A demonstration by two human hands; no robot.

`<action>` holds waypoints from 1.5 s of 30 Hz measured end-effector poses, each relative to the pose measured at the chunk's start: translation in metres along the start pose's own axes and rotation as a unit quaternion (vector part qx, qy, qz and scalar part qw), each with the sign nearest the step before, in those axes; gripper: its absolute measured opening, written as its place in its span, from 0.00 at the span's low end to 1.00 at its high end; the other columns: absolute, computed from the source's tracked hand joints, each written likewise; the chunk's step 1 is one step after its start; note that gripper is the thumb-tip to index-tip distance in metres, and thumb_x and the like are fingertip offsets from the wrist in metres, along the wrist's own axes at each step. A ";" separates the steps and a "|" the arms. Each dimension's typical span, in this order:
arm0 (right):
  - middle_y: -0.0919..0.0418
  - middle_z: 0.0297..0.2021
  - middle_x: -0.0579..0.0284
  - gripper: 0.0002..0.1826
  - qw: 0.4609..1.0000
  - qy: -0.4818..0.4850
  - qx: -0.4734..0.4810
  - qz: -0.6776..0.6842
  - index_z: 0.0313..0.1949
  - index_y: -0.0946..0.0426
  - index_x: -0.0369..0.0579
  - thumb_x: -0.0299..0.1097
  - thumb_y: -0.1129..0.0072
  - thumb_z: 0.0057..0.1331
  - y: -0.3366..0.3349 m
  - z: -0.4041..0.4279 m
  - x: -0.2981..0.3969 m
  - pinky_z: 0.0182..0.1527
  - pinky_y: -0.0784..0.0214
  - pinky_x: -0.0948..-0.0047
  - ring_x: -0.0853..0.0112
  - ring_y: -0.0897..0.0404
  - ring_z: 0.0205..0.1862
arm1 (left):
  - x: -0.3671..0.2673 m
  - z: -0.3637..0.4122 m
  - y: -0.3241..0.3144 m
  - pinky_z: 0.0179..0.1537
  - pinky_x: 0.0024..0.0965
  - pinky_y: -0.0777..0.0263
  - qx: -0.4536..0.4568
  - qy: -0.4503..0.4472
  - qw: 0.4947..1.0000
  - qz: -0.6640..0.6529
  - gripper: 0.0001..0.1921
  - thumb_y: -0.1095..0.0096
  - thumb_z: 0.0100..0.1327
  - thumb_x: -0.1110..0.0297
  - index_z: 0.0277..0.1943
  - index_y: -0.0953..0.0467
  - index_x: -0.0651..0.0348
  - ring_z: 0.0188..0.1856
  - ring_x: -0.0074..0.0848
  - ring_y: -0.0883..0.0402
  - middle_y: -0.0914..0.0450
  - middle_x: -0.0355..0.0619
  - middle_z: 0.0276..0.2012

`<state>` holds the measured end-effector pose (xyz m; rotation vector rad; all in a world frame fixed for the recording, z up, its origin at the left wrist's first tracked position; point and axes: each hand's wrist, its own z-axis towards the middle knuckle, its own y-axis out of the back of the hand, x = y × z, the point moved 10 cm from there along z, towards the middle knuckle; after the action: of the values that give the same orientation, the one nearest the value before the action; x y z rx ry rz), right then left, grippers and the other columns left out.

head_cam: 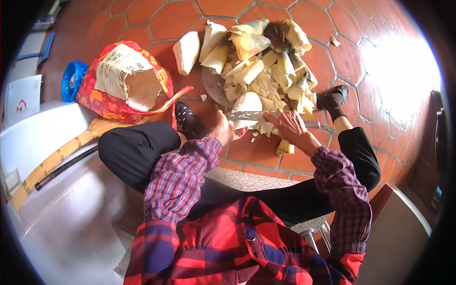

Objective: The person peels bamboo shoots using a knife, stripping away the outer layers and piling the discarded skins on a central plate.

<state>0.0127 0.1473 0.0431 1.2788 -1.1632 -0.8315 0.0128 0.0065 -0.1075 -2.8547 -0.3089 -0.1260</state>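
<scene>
My right hand [288,126] is closed round the handle of a long knife [249,116], whose blade points left and bears pale bits. My left hand [226,128] is at the blade's far end, beside a pale peeled bamboo shoot [247,103] that the blade partly hides. Its thumb and fingers are spread, and I cannot tell whether they touch the shoot or the blade. Past the hands lies a heap of pale shavings and husks [265,83], partly over a round grey board [213,85]. Two peeled pieces, one of them a white shoot [186,53], lie at the heap's left.
A red patterned bag [107,96] with torn paper stands left on the tiled floor [174,21], next to a blue plastic roll [73,81]. A straw broom [60,153] and a dark pole [67,167] lie near my left knee. A cut piece [285,147] lies near my right wrist.
</scene>
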 end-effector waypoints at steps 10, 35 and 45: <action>0.30 0.20 0.52 0.18 0.978 -0.132 -0.158 0.043 0.47 0.31 0.48 0.28 0.52 0.55 0.017 0.006 -0.046 0.22 0.39 0.63 0.60 0.27 0.22 | -0.031 -0.007 -0.018 0.15 0.23 0.30 0.041 0.007 0.880 0.474 0.30 0.41 0.48 0.38 0.40 0.29 0.60 0.17 0.25 0.26 0.25 0.44 0.20; 0.34 0.35 0.49 0.33 0.956 -0.278 0.051 0.073 0.59 0.47 0.52 0.25 0.51 0.52 -0.058 -0.067 0.007 0.33 0.36 0.62 0.60 0.29 0.34 | 0.016 0.000 -0.011 0.13 0.24 0.50 0.127 0.116 0.983 0.070 0.19 0.70 0.64 0.54 0.28 0.37 0.60 0.14 0.25 0.42 0.38 0.45 0.19; 0.33 0.34 0.48 0.30 0.948 -0.303 0.078 0.062 0.58 0.44 0.53 0.26 0.54 0.54 -0.056 -0.051 -0.022 0.37 0.37 0.58 0.58 0.28 0.36 | 0.023 -0.003 -0.016 0.16 0.27 0.44 0.137 0.127 0.982 0.000 0.25 0.73 0.64 0.47 0.38 0.37 0.63 0.17 0.29 0.39 0.34 0.51 0.23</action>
<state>0.0637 0.1736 -0.0114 1.0857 -1.8091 -1.0960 0.0317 0.0252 -0.0976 -2.5309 -0.2519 -0.4107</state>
